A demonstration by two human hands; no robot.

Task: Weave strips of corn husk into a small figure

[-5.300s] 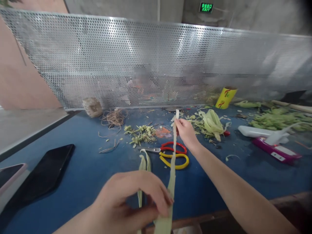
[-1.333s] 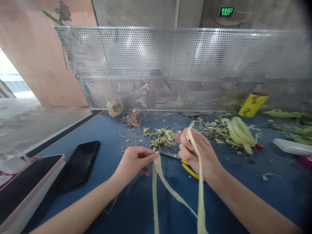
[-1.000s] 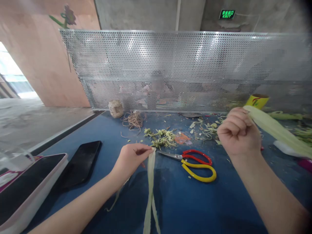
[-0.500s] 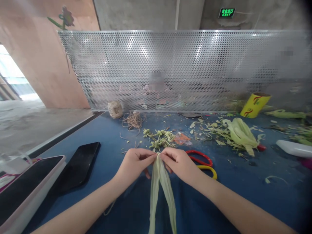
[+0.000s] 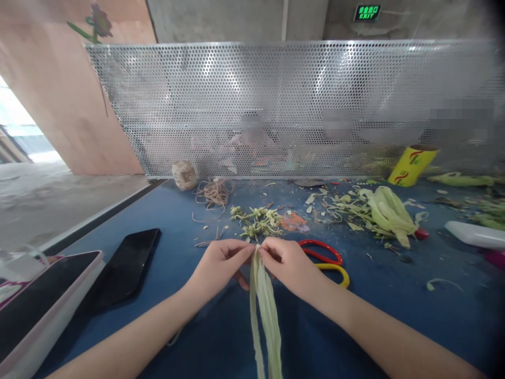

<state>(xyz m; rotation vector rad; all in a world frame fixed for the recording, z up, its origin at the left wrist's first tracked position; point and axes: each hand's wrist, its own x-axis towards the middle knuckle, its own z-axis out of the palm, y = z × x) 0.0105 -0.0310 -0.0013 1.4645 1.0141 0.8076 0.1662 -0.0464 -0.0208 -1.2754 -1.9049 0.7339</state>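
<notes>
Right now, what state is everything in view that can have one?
Left hand: pinching pale strips
Right hand: pinching them too
Pale strips: gathered at the top, hanging below
Scissors: lying down, blades hidden
Black phone: lying flat, upper face dark
Twine: loose, tangled
Yellow tube: open end up
Exit sign: lit

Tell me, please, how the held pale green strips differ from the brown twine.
The pale green strips are flat and broader; the brown twine is thin and cord-like. The strips hang from the left hand and right hand; the twine lies tangled on the table. Both look flexible.
</notes>
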